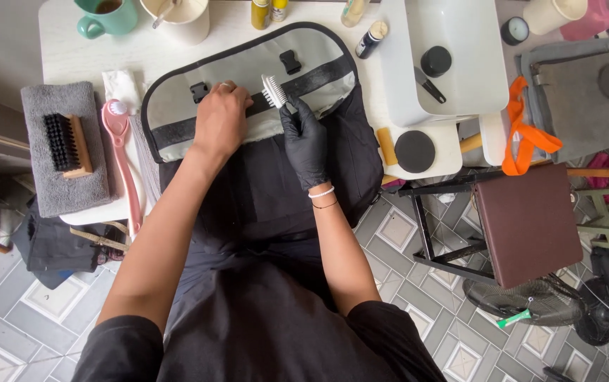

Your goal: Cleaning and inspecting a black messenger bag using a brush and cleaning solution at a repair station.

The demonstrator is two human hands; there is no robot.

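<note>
A black bag with a grey flap lies open on the white table, its body hanging toward me. My bare left hand presses flat on the flap's black strip. My right hand, in a black glove, grips a small white brush whose bristles rest on the flap beside the left hand. Two black buckles sit on the flap.
A wooden brush lies on a grey towel at the left, beside a pink long-handled brush. A green mug, a white cup, bottles and a white tub stand behind. A brown stool is at right.
</note>
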